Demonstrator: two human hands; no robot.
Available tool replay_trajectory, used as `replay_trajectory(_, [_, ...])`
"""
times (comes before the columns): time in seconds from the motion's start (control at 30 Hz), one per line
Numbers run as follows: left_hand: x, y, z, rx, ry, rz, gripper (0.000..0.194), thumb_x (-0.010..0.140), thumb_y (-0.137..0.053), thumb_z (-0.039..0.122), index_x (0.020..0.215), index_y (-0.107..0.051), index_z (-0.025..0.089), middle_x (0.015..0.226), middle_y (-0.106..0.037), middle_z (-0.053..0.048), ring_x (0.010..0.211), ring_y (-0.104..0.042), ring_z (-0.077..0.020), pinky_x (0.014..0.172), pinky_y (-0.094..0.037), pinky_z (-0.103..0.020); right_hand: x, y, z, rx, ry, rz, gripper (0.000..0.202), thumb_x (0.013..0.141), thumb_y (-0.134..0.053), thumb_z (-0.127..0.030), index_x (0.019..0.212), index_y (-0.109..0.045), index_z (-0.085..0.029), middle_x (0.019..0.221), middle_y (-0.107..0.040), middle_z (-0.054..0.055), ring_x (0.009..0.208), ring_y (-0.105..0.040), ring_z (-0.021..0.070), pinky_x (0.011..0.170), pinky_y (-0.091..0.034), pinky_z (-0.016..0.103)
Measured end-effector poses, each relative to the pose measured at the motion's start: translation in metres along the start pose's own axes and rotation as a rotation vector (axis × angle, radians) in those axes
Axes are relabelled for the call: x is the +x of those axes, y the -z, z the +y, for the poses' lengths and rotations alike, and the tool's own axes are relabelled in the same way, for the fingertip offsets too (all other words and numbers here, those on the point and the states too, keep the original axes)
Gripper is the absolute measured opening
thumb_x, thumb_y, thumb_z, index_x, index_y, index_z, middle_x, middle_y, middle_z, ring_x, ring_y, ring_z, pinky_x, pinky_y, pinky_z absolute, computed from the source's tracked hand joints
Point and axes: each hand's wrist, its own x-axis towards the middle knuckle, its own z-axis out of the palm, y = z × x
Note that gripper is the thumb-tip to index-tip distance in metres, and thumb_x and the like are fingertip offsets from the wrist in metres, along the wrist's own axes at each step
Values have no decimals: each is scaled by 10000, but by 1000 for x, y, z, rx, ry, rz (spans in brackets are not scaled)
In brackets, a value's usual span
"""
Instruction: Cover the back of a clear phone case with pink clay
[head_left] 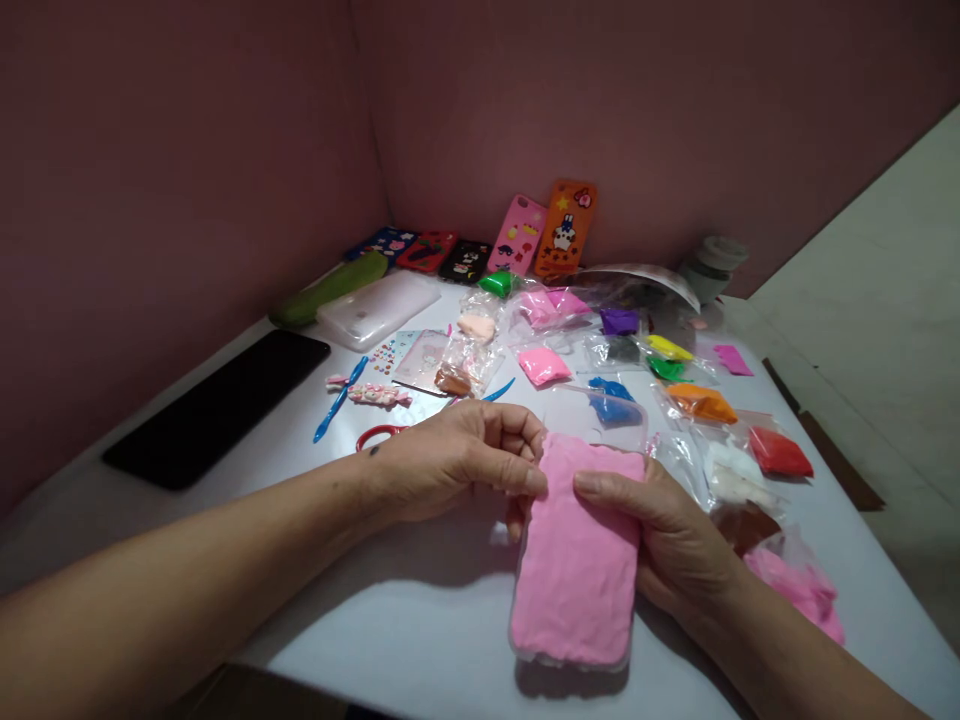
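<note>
A clear phone case (596,415) is held up over the table, most of its back covered by a layer of pink clay (581,570). Bare clear plastic shows only at the far end. My right hand (667,525) grips the case from the right side, its thumb lying on the clay. At the left edge my left hand (487,455) pinches the clay's border between thumb and curled fingers. The clay surface looks slightly uneven, with a wavy rim. What the fingers do behind the case is hidden.
Clay packets, such as orange (701,402) and red (780,452), spread to the right. A black phone (221,405), a blue tool (339,400) and red scissors (379,436) lie left. Decorated cases, including an orange one (568,228), line the wall behind. A jar (712,268) stands back right.
</note>
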Motion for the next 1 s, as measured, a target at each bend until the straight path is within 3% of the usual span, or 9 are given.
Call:
replay_trajectory(0.33, [1,0,1,5,8,-38,31,789,-616,144,796,-591,128,570,-611,1,440,-574,-108,492,-442,-215,0,0,-1,-15,-55,-147,251,791,-620,-190,987,-697,-55,901,-738,203,823,-704,310,822,-514,466])
replay_trajectory(0.47, [1,2,0,-53,4,-99,172,849,-585,250,732,-571,125,619,-615,-32,519,-599,-119,562,-462,-227,0,0,0,-18,-37,-114,253,778,-625,-203,991,-683,-78,892,-735,196,796,-698,331,785,-506,499])
replay_trajectory(0.73, [0,2,-1,-56,26,-139,128,860,-546,226,824,-596,113,666,-630,-51,517,-610,-133,600,-466,-253,-1,2,-1,-30,-54,-192,243,815,-546,-215,904,-707,-57,816,-732,192,741,-688,295,736,-521,449])
replay_trajectory(1.0, [1,2,0,9,12,-99,165,847,-597,250,737,-566,132,638,-639,-29,501,-596,-111,565,-457,-233,0,-2,-3,-53,-37,-99,227,744,-633,-222,919,-702,-95,788,-735,158,711,-693,310,712,-522,455])
